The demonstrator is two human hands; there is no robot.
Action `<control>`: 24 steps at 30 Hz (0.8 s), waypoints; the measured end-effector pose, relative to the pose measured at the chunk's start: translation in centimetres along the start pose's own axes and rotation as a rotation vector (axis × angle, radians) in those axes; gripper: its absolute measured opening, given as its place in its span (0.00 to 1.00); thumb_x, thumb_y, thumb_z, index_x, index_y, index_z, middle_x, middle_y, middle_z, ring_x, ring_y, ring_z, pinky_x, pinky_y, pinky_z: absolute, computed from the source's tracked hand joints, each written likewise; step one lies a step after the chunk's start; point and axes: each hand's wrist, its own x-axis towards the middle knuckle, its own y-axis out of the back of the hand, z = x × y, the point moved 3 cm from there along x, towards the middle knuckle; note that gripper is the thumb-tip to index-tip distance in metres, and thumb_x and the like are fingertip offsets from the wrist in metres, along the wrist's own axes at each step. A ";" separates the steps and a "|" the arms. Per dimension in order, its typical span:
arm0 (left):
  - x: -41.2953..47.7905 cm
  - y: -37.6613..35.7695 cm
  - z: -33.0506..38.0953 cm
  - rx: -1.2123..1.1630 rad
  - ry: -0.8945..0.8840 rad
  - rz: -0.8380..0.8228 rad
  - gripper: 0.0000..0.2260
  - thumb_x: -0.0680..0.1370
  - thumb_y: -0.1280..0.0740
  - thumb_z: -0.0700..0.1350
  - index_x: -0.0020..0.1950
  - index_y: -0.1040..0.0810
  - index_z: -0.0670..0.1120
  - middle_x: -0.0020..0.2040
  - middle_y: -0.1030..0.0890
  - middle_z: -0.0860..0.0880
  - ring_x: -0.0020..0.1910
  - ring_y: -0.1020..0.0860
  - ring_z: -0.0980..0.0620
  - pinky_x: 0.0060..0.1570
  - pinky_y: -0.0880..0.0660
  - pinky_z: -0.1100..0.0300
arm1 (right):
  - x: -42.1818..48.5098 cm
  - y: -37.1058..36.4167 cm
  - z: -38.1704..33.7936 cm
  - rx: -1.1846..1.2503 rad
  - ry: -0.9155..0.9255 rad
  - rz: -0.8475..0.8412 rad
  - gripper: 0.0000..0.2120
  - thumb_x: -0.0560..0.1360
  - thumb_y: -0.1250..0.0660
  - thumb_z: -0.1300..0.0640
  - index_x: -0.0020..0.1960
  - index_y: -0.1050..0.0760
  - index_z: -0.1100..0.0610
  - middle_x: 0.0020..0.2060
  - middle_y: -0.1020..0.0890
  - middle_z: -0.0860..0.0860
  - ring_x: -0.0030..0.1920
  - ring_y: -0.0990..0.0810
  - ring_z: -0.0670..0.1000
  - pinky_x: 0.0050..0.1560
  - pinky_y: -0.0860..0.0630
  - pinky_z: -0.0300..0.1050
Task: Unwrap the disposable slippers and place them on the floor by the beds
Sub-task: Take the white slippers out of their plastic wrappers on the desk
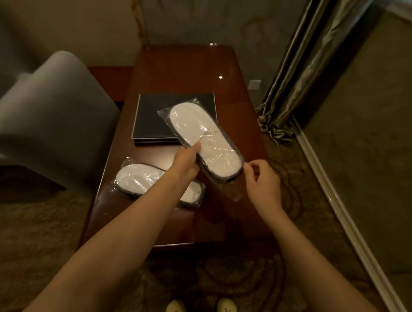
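A pack of white disposable slippers (203, 139) in clear plastic wrap is held up over the wooden table (191, 69), sole side up and slanting from upper left to lower right. My left hand (185, 162) grips its left edge near the middle. My right hand (262, 180) pinches the loose plastic at the pack's lower right end. A second wrapped pack of slippers (140, 178) lies flat on the table near its front left corner, partly hidden under my left forearm.
A black flat tray or folder (149, 118) lies on the table behind the packs. A grey armchair (45, 111) stands at the left, curtains (297, 64) at the right. Patterned carpet surrounds the table, and my yellow shoes (200, 310) show at the bottom.
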 end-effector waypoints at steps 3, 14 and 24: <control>-0.2 0.8 1.0 -0.039 -0.043 0.002 0.15 0.80 0.39 0.40 0.66 0.30 0.38 0.62 0.22 0.40 0.51 0.21 0.45 0.50 0.25 0.50 | 0.1 -1.3 -0.2 0.085 -0.153 -0.154 0.14 0.77 0.38 0.52 0.59 0.28 0.58 0.47 0.23 0.49 0.37 0.27 0.39 0.27 0.31 0.28; -0.5 5.3 5.8 -0.170 -0.150 0.082 0.17 0.79 0.38 0.39 0.66 0.31 0.36 0.63 0.24 0.37 0.55 0.22 0.42 0.57 0.24 0.48 | 0.5 -3.8 -3.4 0.532 -0.338 -0.337 0.19 0.71 0.30 0.62 0.59 0.32 0.55 0.50 0.22 0.50 0.43 0.22 0.44 0.27 0.25 0.30; 0.7 6.9 7.5 -0.099 -0.210 0.062 0.17 0.79 0.37 0.41 0.67 0.32 0.38 0.62 0.23 0.40 0.49 0.21 0.46 0.51 0.23 0.51 | 2.1 -4.6 -7.0 0.245 -0.171 -0.596 0.10 0.73 0.32 0.50 0.51 0.26 0.54 0.41 0.21 0.47 0.40 0.21 0.45 0.28 0.28 0.33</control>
